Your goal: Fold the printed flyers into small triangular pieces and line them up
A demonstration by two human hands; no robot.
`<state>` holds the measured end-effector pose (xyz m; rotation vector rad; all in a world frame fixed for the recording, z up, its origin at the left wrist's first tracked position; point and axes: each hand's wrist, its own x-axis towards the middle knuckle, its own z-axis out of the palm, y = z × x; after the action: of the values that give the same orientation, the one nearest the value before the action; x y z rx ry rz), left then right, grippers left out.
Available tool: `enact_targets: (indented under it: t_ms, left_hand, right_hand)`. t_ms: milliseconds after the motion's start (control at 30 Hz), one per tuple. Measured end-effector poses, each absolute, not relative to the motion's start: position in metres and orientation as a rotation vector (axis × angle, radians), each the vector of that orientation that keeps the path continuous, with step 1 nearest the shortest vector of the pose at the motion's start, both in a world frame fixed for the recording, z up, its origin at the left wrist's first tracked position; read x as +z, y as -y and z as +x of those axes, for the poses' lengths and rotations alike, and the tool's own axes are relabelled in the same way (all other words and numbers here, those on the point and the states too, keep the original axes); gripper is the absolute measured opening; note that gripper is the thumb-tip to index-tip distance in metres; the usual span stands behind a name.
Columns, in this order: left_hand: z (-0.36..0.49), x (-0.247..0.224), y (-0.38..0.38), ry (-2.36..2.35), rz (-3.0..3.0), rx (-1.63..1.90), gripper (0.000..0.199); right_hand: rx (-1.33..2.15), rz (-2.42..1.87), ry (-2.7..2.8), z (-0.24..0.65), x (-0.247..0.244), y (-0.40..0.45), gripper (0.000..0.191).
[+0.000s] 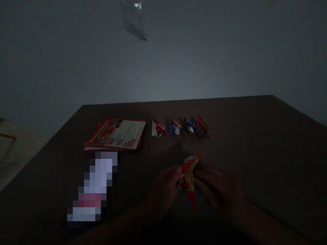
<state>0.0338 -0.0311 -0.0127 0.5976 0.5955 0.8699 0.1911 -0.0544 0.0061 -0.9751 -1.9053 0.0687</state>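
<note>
Between my two hands, above the near part of the table, is a folded red paper piece (189, 175) with yellow lettering. My left hand (163, 190) pinches its left side, the thumb on top. My right hand (221, 190) has its fingers stretched along and behind the right side, pressed to the paper. Beyond them stand several small folded paper pieces in a row: a white and red one (158, 130), a blue and purple one (176, 128), a dark blue one (192, 129) and a red one (203, 127).
A stack of printed red and white sheets (117, 134) lies at the left of the dark table (268, 136). Nearer, a bright pixelated object (94, 187) lies at the left. A clear plastic bag (134, 20) is up at the pale wall.
</note>
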Motion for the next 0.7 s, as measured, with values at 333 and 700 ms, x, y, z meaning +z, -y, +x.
enact_targets:
  t_ms: [333,700]
  left_hand:
    - [0.024,0.005,0.019,-0.511,0.434,0.863,0.021]
    - [0.02,0.005,0.011,-0.587,0.33,0.852,0.02]
  right_hand:
    - [0.231,-0.969,1.895,0.193,0.012,0.052,0.027]
    - [0.255,-0.9,2.019,0.191,0.014,0.056,0.024]
